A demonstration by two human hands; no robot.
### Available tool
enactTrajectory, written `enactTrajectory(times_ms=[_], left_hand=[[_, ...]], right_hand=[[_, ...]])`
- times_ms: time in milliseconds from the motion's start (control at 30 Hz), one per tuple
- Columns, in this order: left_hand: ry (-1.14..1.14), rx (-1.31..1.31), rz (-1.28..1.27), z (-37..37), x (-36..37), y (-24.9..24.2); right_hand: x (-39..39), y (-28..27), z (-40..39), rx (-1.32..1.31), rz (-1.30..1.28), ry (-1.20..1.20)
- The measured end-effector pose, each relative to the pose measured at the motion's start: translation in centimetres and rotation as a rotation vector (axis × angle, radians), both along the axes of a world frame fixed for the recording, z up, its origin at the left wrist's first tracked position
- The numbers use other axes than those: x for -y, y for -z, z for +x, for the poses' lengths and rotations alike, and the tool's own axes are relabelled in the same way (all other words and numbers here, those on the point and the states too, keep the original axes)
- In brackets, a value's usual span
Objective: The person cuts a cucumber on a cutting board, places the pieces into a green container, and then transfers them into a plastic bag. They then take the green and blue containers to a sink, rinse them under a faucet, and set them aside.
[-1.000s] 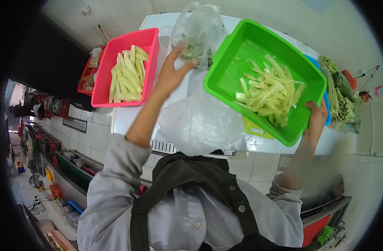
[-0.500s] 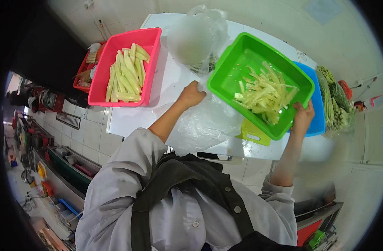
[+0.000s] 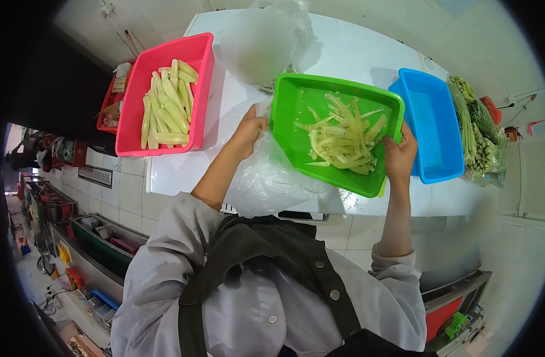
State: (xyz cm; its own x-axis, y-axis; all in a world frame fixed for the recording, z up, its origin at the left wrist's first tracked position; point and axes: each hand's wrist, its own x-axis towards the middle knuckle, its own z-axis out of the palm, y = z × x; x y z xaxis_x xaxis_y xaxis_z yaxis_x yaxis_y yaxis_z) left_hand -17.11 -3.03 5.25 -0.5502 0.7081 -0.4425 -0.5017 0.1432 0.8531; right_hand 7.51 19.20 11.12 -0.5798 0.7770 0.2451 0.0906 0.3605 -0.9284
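Note:
My right hand (image 3: 401,156) grips the right rim of a green basin (image 3: 290,110), thumb on the inside. Pale green vegetable peelings (image 3: 344,140) lie heaped in the basin, which is tilted toward me. Closed around the edge of a translucent plastic bag (image 3: 269,181), my left hand (image 3: 250,132) is close to the basin's left side. The bag hangs below that hand and spreads partly under the basin, over the table's front edge. How far it is open is hidden.
On the white table (image 3: 355,47), a pink basin (image 3: 204,89) holds several long peeled pale green vegetables (image 3: 168,110). A blue basin (image 3: 436,131) stands right, beside bagged green vegetables (image 3: 480,143). Another plastic bag (image 3: 299,35) sits behind. A red crate (image 3: 109,119) is at far left.
The green basin has moved left and toward my left hand, with its tilt changed, uncovering the blue basin. My left hand still holds the bag.

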Motion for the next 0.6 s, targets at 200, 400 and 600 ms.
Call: enactTrajectory(times_ms=[200,400,600], left_hand=[[-0.022,0.232,0.263,-0.4,1.1,-1.4],[0.049,-0.195,0.190,-1.8,1.5,3.4],[-0.119,-0.264,0.291,-1.0,1.5,5.4]], right_hand=[[0.4,-2.2,-0.8,0.046,0.030,-0.008],[1.9,-4.6,-2.4,0.077,0.126,-0.038],[3.9,-4.6,-3.9,0.066,0.343,-0.106]])
